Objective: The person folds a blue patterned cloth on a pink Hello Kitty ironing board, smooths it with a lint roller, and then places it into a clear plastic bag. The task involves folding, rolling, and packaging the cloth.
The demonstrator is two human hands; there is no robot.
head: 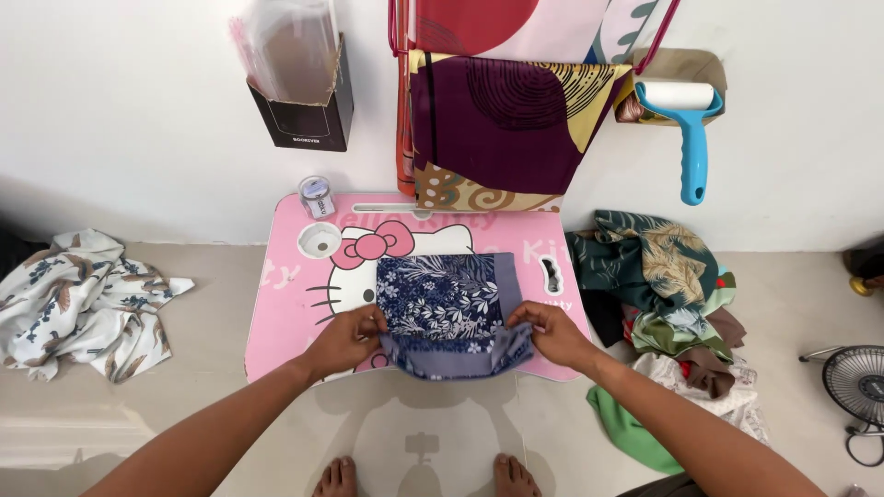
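Note:
A navy scarf with a white floral print and a plain grey-blue border (442, 299) lies folded on a small pink cartoon-cat lap table (295, 304). My left hand (348, 339) pinches the near-left corner of the scarf. My right hand (552, 333) grips the near-right corner. The near edge of the cloth is lifted between both hands and curls off the table's front edge.
A white floral cloth (83, 304) lies on the floor at left. A heap of green, brown and patterned fabrics (668, 294) sits at right. A small jar (316, 196), a black box of clear bags (299, 83), hanging scarves (502, 120), a blue lint roller (689, 129), a fan (856, 387).

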